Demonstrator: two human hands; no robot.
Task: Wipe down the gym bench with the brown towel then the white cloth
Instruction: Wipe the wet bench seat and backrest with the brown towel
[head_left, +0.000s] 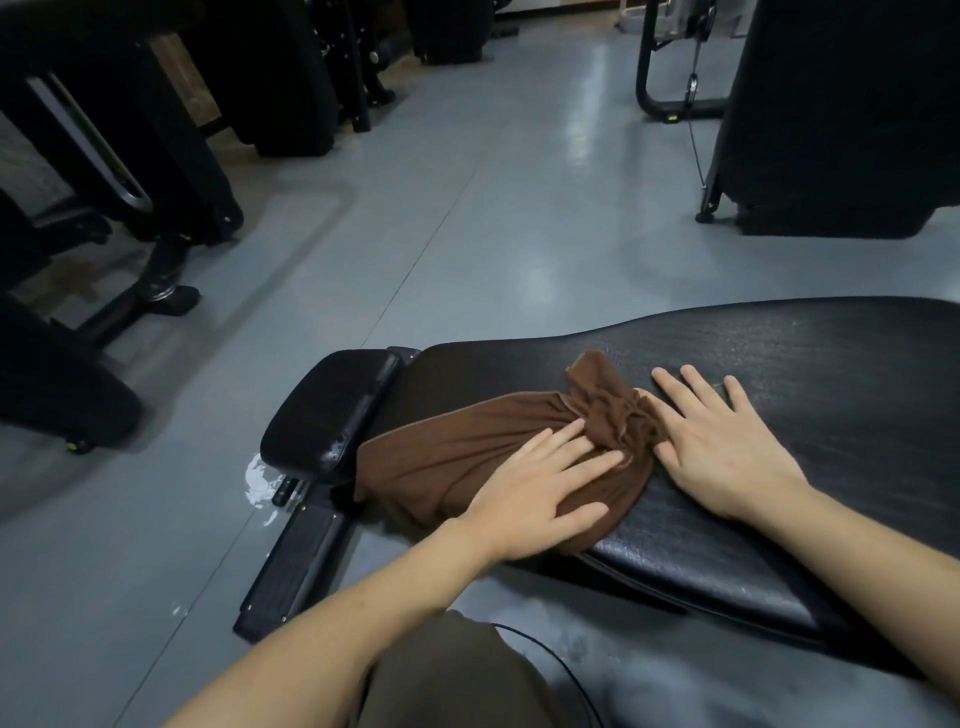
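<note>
**Brown towel pinned flat under two hands**

Brown, soft, bunched-up towel (498, 447) on the black textured vinyl bench pad (810, 395), and both palms are down! Left hand (540, 493) lies flat across the cloth's near half, fingers straight and spread, gripping nothing. Right hand (727, 441) presses flat too, fingers splayed on the vinyl, its thumb edge against the towel's gathered knot. One towel end hangs toward the small black seat cushion (332, 410). Grey glossy floor (493, 208) all round, dark gym machines (130, 130) behind.
</note>
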